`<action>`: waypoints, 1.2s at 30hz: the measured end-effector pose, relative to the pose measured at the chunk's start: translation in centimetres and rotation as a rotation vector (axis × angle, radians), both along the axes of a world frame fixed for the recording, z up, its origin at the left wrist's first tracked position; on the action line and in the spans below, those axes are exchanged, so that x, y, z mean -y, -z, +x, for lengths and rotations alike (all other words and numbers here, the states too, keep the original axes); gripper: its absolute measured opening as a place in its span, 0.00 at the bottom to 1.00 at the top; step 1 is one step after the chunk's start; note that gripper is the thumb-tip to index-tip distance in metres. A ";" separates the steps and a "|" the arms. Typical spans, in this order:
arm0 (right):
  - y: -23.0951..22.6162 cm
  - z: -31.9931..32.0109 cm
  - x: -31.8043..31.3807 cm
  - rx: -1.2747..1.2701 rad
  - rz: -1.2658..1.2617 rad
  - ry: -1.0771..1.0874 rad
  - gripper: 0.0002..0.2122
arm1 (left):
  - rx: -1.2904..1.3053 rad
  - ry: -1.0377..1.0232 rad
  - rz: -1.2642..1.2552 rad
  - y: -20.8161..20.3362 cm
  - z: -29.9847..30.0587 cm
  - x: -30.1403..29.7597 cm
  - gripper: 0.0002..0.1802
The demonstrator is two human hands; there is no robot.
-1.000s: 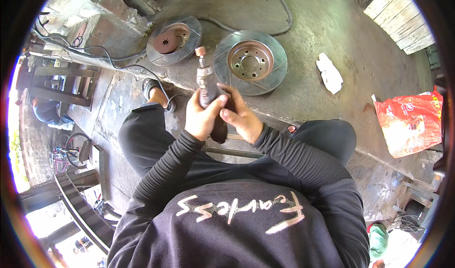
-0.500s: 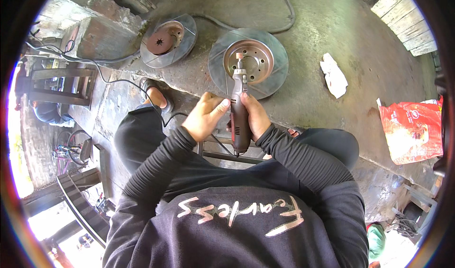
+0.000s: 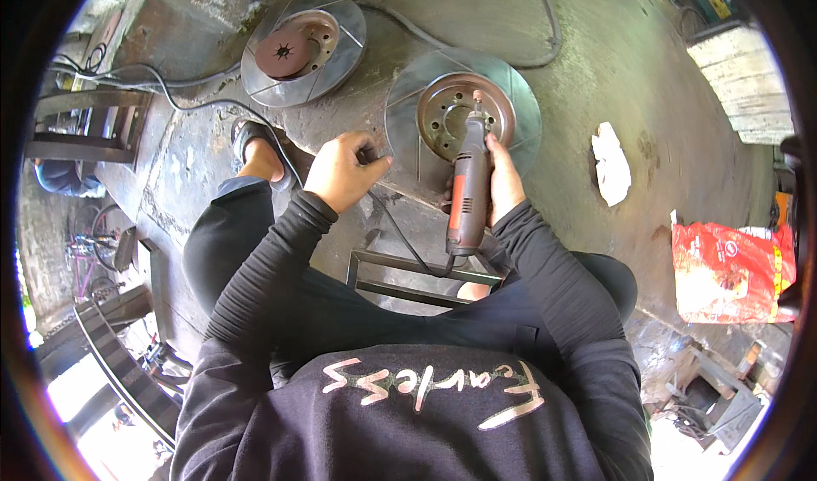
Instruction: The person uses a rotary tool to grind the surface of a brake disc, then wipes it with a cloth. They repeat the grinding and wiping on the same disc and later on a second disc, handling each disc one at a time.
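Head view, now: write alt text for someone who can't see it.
A right hand grips a corded rotary tool, its tip appearing over a brake disc; the left hand is apart from the tool. A second disc bearing a brown abrasive disc lies left, a crumpled white item and red bag right.

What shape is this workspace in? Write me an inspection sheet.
Surface: stained concrete slab
Job's things: rotary tool, its tip seen over the right slotted metal disc, contact unclear; left slotted metal disc bears a brown sanding disc
Clutter: crumpled white item, red plastic bag
Grips: right grip holds the rotary tool; left grip partly curled, contents unclear
Cables: thin dark cord at the tool's rear; thicker grey cable behind the discs
Surroundings: bicycle at left, pale boards at right
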State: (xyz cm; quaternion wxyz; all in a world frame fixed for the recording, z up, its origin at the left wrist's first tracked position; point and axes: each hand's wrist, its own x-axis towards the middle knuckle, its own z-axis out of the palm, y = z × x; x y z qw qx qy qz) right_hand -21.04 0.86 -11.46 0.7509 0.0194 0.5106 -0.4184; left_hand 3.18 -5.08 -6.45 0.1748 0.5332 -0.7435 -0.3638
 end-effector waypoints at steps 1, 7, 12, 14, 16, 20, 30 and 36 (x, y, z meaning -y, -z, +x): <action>-0.4 -0.2 0.3 -0.010 0.022 -0.014 0.29 | -0.006 0.010 -0.008 0.0 0.1 0.1 0.14; -1.9 -0.3 1.4 -0.020 0.082 -0.046 0.28 | -0.102 0.058 -0.029 0.8 0.4 0.0 0.09; -1.0 -0.2 1.0 0.000 0.035 -0.029 0.29 | -0.188 0.072 0.080 -0.2 0.0 -0.1 0.08; -0.8 -0.4 0.9 -0.015 0.020 -0.023 0.29 | -0.232 0.063 0.146 -0.9 -0.1 0.1 0.08; -0.6 -0.6 0.8 -0.018 0.018 -0.014 0.29 | -0.280 0.048 0.206 -0.9 -0.2 0.1 0.08; -1.0 0.1 0.7 -0.034 0.015 -0.020 0.29 | -0.319 0.022 0.227 -0.2 0.1 -0.1 0.07; -2.1 -0.2 0.0 -0.009 -0.124 0.044 0.28 | -0.368 -0.055 0.253 -0.6 0.5 0.7 0.07; -2.7 2.9 -0.9 -0.036 -0.136 -0.020 0.28 | -0.537 -0.135 0.251 -2.2 2.6 0.5 0.06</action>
